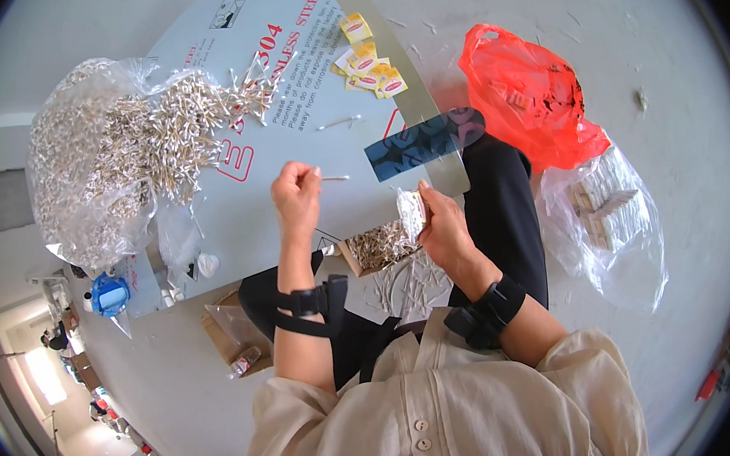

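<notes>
My left hand (298, 194) is closed above the sheet-covered table, and a single cotton swab (335, 178) sticks out to the right from its fingertips. In my right hand (445, 226) is a small bundle of cotton swabs (410, 214), its white tips facing left, gripped between thumb and fingers. Just below the bundle stands an open cardboard box (378, 248) filled with loose swabs, at the table's near edge. Another swab (338, 122) lies alone farther up the table. A large clear bag (85, 151) spills a heap of swabs (184, 130) on the left.
Yellow-and-white printed packets (370, 72) lie at the table's far edge, near a dark blue translucent strip (416, 146). On the floor to the right are a red plastic bag (520, 98) and a clear bag (613, 215) of packed bundles. Swabs (412, 284) litter the floor beneath the box.
</notes>
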Available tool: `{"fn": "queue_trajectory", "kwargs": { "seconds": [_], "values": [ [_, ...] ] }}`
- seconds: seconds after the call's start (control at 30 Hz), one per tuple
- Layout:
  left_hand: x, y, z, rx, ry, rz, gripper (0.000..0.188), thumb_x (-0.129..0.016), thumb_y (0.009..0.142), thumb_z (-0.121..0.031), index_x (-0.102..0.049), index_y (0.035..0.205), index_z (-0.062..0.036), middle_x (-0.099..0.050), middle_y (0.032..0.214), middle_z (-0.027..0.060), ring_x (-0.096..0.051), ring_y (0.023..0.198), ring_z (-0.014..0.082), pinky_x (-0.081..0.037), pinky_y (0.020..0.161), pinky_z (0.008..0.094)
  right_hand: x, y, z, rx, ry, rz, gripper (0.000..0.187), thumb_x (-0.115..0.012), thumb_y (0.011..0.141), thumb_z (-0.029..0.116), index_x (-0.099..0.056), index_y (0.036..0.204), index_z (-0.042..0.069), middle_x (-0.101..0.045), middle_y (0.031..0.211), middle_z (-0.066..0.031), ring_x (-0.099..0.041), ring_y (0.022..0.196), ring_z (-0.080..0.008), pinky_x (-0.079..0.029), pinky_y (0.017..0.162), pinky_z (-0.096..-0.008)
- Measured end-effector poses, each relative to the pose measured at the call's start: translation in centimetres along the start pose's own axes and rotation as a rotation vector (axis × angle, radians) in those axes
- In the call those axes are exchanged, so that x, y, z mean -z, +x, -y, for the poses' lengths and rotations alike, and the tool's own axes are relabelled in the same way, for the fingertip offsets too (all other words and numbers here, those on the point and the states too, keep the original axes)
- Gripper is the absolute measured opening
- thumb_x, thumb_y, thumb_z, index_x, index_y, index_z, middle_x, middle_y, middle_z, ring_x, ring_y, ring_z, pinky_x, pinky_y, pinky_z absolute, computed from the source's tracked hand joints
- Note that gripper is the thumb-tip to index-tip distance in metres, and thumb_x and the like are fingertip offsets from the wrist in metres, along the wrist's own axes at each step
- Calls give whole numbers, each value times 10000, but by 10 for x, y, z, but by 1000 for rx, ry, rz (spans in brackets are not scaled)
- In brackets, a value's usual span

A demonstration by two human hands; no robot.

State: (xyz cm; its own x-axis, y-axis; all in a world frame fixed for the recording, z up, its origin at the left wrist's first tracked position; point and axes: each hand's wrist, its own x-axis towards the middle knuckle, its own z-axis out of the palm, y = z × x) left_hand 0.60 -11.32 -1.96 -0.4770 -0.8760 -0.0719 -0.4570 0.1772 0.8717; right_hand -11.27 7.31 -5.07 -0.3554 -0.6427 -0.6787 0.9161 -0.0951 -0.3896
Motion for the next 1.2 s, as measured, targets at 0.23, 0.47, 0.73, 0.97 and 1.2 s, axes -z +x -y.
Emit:
{"fn": "queue_trajectory", "kwargs": {
  "seconds": [0.23, 0.47, 0.73, 0.97, 1.2],
  "values": [
    [7, 69, 18, 122, 63, -120, 79, -602, 844, -39, -583, 794, 19, -594, 680, 55, -556, 595, 137, -462, 571, 296, 2, -2, 9, -20, 35, 33, 359, -467, 1012, 306, -633, 981, -11, -645, 769, -74, -615, 641, -166, -501, 580, -300],
    [37, 120, 56, 163, 147, -327, 68, -625, 855, -54, -616, 809, -5, -623, 731, 59, -569, 607, 114, -456, 496, 265, -5, -7, 17, -74, -11, 150, 398, -440, 1020, 317, -627, 988, -33, -641, 774, -79, -618, 660, -152, -502, 612, -276],
    [16, 135, 30, 209, 688, -338, 318, -729, 749, -298, -670, 773, 14, -675, 751, 158, -655, 684, 304, -519, 706, 396, -3, -5, 20, -103, 31, 138, 388, -452, 1020, 306, -642, 967, -29, -661, 811, -69, -648, 706, -131, -524, 662, -259],
    [50, 103, 49, 269, 439, -270, 193, -666, 754, -142, -622, 699, 38, -640, 640, 145, -646, 589, 253, -503, 539, 373, -13, -4, 18, -107, 24, 154, 373, -460, 1018, 290, -642, 967, -31, -671, 841, -72, -656, 737, -131, -521, 675, -256],
    [49, 11, 11, 212, -332, -245, 42, -604, 830, 31, -618, 857, 60, -597, 688, 60, -561, 552, 125, -440, 486, 246, -15, -5, 15, -85, 9, 73, 411, -426, 1025, 343, -630, 988, -12, -643, 747, -73, -601, 609, -158, -484, 551, -307]
  ]
}}
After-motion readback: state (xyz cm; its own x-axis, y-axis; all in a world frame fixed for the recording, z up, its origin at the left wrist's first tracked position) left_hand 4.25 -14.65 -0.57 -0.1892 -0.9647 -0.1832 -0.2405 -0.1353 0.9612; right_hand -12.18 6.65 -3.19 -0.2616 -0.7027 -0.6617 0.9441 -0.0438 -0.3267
